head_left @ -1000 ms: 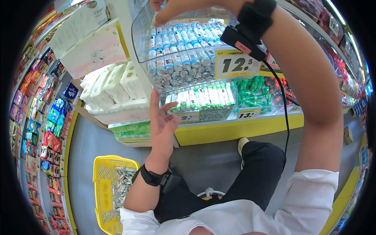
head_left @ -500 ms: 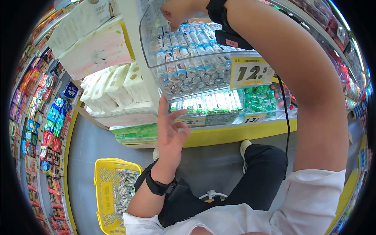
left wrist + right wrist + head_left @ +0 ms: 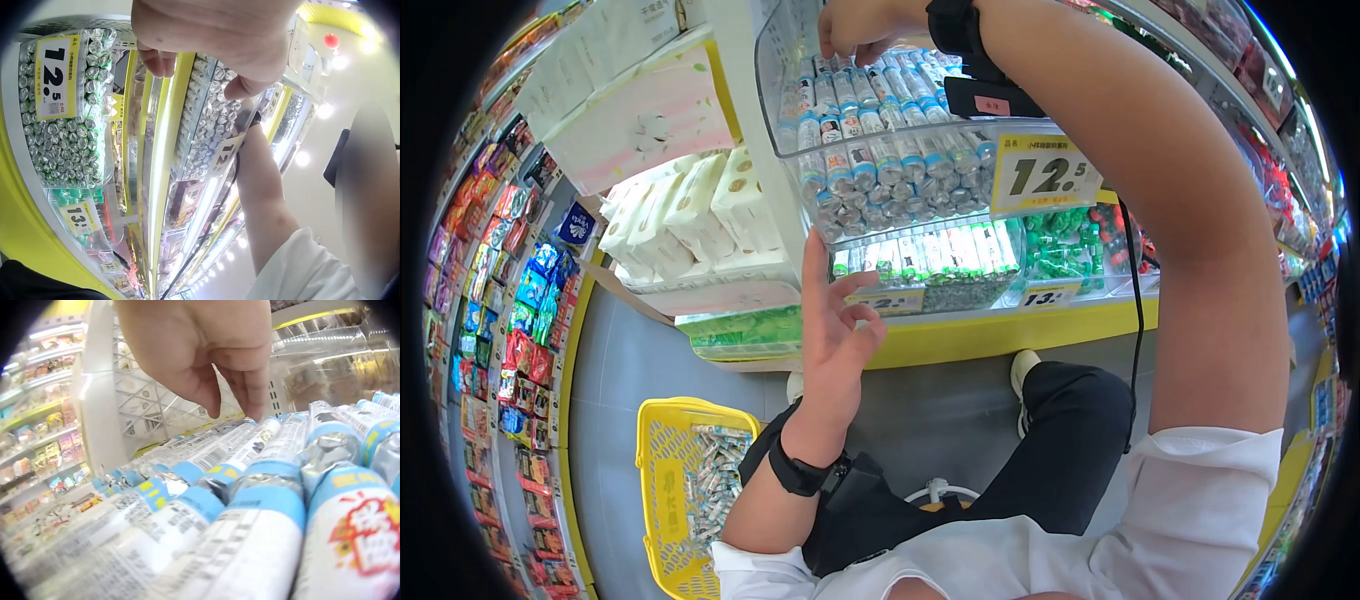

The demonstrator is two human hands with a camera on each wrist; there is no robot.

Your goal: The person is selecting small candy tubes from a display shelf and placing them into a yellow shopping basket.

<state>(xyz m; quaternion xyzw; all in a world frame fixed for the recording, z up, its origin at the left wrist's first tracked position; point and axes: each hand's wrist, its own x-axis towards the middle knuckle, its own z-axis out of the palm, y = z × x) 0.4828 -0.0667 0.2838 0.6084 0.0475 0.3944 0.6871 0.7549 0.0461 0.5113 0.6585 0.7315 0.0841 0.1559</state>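
Observation:
In the head view my right hand [image 3: 870, 28] reaches into a clear bin [image 3: 880, 140] of foil-ended snack rolls [image 3: 865, 125] with blue bands. Seen from the right wrist, the hand [image 3: 206, 356] points down over the rolls [image 3: 269, 506], fingertips right at the far ones. A gap shows between thumb and fingers, with nothing visible in it. My left hand [image 3: 835, 330] is raised below the bin, its index finger extended to the bin's lower left corner and the other fingers loosely bent. From the left wrist, that hand [image 3: 219, 40] appears close to the shelf front.
A yellow basket [image 3: 662, 470] with many small wrapped rolls stands on the floor at lower left. Green-banded rolls [image 3: 930, 255] fill the bin underneath, and white tissue packs [image 3: 690, 215] sit to the left. A black cable [image 3: 1135, 300] hangs from the right wrist.
My right hand has moved from the bin's upper left side down to the rolls. The left hand keeps its pose under the bin, shifting slightly right in view.

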